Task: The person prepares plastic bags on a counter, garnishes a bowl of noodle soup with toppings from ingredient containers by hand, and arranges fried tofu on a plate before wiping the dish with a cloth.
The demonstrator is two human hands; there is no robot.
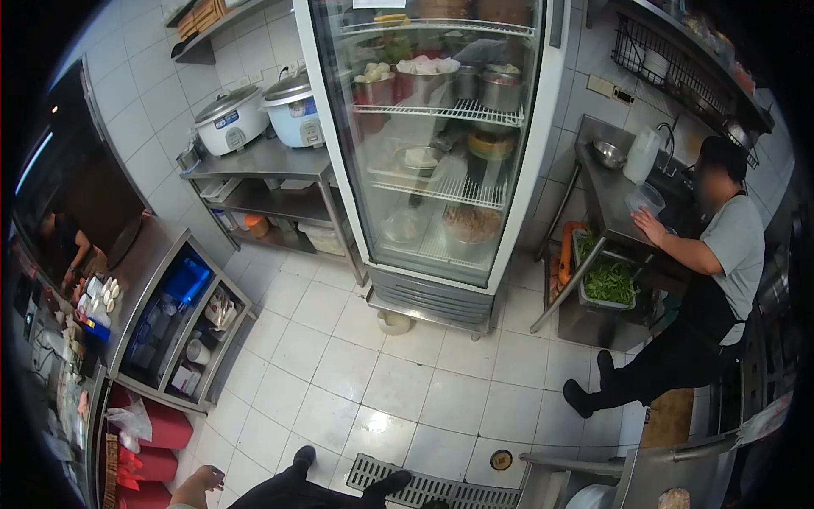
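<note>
At the lower left of the head view, my left hand [210, 477] hangs low over the white tiled floor [331, 382], beside the red containers [157, 424]. Its fingers look curled, and what they hold, if anything, is too small to make out. My right hand is out of view. My dark shoes [304, 458] stand near a metal floor grate [441, 485]. Ahead is a glass-door refrigerator [432, 153] with pots and bowls on its shelves, its door closed.
On the right a co-worker [733, 246] leans at a steel sink counter [610, 191] with a clear container. Two rice cookers [231, 120] stand on a steel table [254, 174]. A shelved counter [140, 254] runs along the left. Greens [609, 282] sit beneath the sink counter.
</note>
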